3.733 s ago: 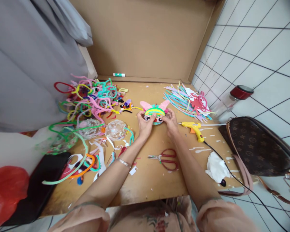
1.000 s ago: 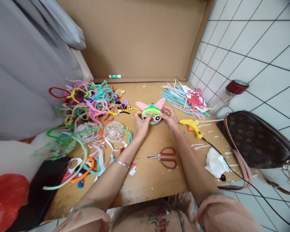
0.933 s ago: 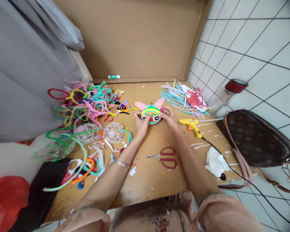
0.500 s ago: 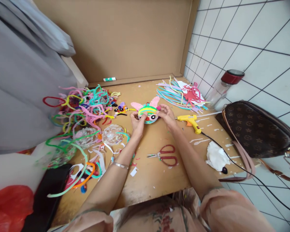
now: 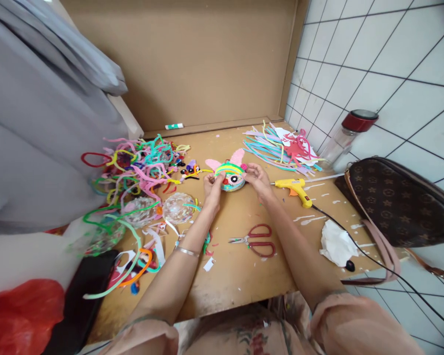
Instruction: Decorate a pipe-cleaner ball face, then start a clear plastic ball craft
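Observation:
A round animal-faced craft ball (image 5: 227, 170) with pink fuzzy ears, yellow and green stripes, a black-and-white eye and a red nose is held above the table. My left hand (image 5: 212, 191) grips its left side, the thumb lying across the front. At its right side, by a small dark pink tuft, the bent fingers of my right hand (image 5: 258, 181) press against the edge. What lies right under those fingertips is too small to make out. Just right of that hand lies a yellow glue gun (image 5: 292, 187), and red-handled scissors (image 5: 257, 240) rest between my forearms.
Tangled pipe cleaners (image 5: 148, 167) and clear plastic balls (image 5: 178, 208) crowd the left side. A bundle of pipe cleaners (image 5: 266, 150) lies at the back right. A glass bottle (image 5: 340, 143), a brown handbag (image 5: 399, 202) and crumpled tissue (image 5: 338, 242) stand on the right. A black cord trails off the table.
The whole view has shifted a little, so everything appears slightly further right and lower. Both hands stay at the craft ball, with only slight finger movement.

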Motion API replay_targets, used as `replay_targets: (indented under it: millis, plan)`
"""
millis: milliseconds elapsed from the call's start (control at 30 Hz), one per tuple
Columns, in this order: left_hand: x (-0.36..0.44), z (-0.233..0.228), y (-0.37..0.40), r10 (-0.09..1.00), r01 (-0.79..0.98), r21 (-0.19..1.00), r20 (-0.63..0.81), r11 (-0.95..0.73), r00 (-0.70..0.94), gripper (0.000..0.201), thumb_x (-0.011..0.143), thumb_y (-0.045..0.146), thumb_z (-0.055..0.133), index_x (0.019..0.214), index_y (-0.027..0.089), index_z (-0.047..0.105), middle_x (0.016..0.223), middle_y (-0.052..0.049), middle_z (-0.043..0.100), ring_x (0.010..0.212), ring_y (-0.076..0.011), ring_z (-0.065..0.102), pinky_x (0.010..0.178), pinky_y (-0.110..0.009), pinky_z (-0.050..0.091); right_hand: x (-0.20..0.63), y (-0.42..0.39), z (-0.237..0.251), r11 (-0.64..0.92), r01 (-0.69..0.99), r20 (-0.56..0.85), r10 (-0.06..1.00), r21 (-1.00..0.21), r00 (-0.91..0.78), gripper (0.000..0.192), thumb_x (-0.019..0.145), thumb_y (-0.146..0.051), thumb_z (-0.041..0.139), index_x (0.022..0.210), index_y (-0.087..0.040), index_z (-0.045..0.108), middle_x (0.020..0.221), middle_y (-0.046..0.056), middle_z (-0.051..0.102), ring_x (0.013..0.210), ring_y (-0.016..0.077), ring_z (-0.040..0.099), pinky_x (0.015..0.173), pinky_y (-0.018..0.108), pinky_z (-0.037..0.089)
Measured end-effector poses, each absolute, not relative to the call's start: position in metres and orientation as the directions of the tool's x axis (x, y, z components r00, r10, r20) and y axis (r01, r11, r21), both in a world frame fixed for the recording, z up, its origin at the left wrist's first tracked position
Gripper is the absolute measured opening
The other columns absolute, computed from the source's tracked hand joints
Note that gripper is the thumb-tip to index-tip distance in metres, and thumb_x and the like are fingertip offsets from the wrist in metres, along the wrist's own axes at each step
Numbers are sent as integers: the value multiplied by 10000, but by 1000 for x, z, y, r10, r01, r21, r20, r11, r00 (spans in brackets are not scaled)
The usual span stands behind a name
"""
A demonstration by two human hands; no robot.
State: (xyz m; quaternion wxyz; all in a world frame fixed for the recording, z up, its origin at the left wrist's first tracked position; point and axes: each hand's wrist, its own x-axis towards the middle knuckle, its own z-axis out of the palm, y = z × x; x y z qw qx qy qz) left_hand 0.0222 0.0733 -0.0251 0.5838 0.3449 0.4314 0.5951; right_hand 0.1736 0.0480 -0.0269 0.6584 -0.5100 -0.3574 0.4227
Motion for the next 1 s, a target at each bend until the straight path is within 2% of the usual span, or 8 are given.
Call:
replay_targets:
  millis: [300,700,1000]
  plan:
    - [24,-30,76,989,-352,935,-88,39,-123,621,546,547,872,904,216,486,769,38,621,676,-116,586,652,-259,459,173,47,-29,127,-182,48,920,-975,389,598,497,-415,868,1004,-244,602,1037,52,727,988,234,670,954,438,540]
    - [24,-32,74,994,-327,945,-45,11,-96,634,581,562,839,962,213,471,829,34,594,717,-122,588,696,-274,465,169,46,-26,135,-149,63,910,-980,409,653,487,-500,873,1013,-240,585,1067,73,725,993,234,668,941,438,541]
    - [27,-31,72,993,-290,955,32,-65,-116,555,604,506,844,899,214,477,747,64,542,663,-99,525,670,-248,426,168,47,-25,149,-83,98,891,-985,444,709,442,-533,868,1009,-230,569,1008,67,685,858,218,655,871,443,557]
